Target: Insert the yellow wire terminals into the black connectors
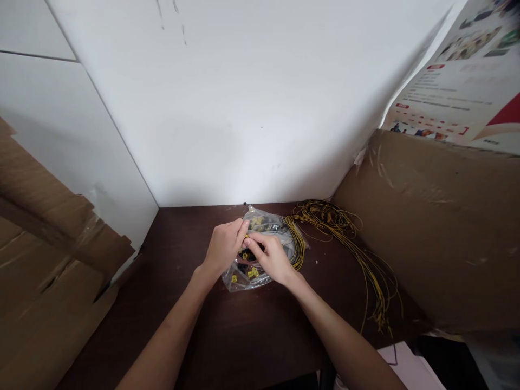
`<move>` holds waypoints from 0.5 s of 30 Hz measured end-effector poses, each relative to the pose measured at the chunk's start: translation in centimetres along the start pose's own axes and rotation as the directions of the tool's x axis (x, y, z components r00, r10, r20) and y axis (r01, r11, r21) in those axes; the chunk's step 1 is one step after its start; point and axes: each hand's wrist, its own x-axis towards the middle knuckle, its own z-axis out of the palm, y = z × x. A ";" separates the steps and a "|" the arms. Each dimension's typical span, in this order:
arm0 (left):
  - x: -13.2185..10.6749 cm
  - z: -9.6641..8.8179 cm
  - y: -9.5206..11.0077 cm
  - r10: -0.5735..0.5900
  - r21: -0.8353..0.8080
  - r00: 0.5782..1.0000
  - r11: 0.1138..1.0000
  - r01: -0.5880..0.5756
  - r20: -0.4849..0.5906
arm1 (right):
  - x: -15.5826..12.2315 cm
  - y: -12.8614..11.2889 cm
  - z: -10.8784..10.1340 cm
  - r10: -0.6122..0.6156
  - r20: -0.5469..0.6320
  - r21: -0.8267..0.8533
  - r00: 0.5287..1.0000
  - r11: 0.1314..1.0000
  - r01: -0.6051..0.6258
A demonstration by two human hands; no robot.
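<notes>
My left hand (226, 245) and my right hand (271, 257) meet above a clear plastic bag (266, 279), fingers pinched close together. A small, thin yellow piece (246, 236) shows between the fingertips of both hands; its kind is too small to make out, and the fingers cover most of it. Yellow connector pieces (252, 272) and some black ones lie in the bag under my hands. Just right of my right hand, a bundle of yellow and black wires (299, 246) curves down over the bag's edge.
The wires continue into a coiled heap (331, 214) at the back right, with loose ends (382, 314) fanning toward the front. Cardboard (439, 227) walls the brown table (170, 303) on the right, more cardboard (49, 260) on the left. White papers (410, 368) lie at lower right.
</notes>
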 end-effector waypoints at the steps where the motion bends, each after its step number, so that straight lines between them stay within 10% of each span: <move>1: 0.0 -0.1 0.1 -0.003 -0.015 1.000 1.000 0.003 0.011 | 0.0 0.0 0.0 -0.001 -0.003 0.001 1.000 1.000 0.001; 15: 0.4 -0.9 1.1 -0.147 -0.474 0.985 0.863 0.172 0.090 | 0.1 0.7 0.0 0.047 -0.092 0.093 0.995 0.995 -0.039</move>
